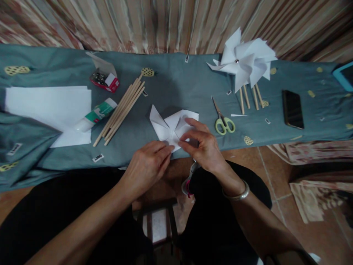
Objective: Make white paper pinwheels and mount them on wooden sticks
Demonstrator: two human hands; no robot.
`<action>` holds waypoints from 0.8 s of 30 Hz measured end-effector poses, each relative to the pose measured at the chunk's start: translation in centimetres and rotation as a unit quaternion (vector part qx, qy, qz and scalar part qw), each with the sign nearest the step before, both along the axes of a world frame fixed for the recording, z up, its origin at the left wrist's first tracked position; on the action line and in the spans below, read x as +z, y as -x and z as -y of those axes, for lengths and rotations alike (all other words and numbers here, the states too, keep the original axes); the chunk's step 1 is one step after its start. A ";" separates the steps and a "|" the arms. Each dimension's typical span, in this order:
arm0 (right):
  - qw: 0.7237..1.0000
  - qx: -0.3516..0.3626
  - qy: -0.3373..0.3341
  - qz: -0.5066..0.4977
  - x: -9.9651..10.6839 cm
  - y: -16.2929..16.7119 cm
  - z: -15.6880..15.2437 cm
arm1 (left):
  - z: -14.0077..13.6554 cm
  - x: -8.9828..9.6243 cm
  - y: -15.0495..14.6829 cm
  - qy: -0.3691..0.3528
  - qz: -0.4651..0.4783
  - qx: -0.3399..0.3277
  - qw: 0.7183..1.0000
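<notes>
A white paper pinwheel (171, 127), cut and partly folded, lies at the front edge of the cloth-covered table. My left hand (149, 162) pinches its near left edge, thumb and fingers pressed together. From the right, my right hand (202, 145) curls over the paper, with thumb and fingertips closed on its right side near the centre. The fingers cover parts of the right and near corners. One pointed flap stands up at the far left of the sheet. A bracelet sits on my right wrist.
Left lie white paper sheets (49, 106), a glue bottle (100, 112), wooden sticks (121, 108) and an open red box (106, 79) of small metal pieces. Right are scissors (222, 119), finished pinwheels (245, 59) on sticks, a phone (292, 109) and a blue-edged device (344, 75).
</notes>
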State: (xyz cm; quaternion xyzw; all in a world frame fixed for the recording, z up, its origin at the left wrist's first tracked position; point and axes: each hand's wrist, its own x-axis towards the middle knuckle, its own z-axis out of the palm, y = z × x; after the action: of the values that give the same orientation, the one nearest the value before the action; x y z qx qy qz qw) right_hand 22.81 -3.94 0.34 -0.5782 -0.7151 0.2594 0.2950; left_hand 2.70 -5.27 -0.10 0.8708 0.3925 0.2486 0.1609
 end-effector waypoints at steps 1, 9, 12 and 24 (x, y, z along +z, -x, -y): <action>1.000 0.002 0.001 0.002 0.0 0.0 0.0 | 0.0 0.0 0.0 0.001 -0.001 -0.001 1.000; 1.000 0.010 -0.013 0.015 -0.1 0.1 0.1 | 0.1 0.0 -0.1 -0.002 -0.007 0.001 1.000; 1.000 0.011 -0.022 0.015 -0.2 0.1 0.2 | 0.1 -0.1 0.0 -0.005 -0.013 0.004 1.000; 0.996 0.069 -0.045 0.043 -0.3 0.1 0.4 | 0.0 0.2 -0.1 0.012 -0.021 -0.003 1.000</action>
State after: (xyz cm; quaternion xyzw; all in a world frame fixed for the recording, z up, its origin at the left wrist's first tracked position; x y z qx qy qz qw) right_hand 22.75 -4.37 0.03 -0.5243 -0.7762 0.2214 0.2713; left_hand 2.77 -5.27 0.10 0.8749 0.3960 0.2250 0.1643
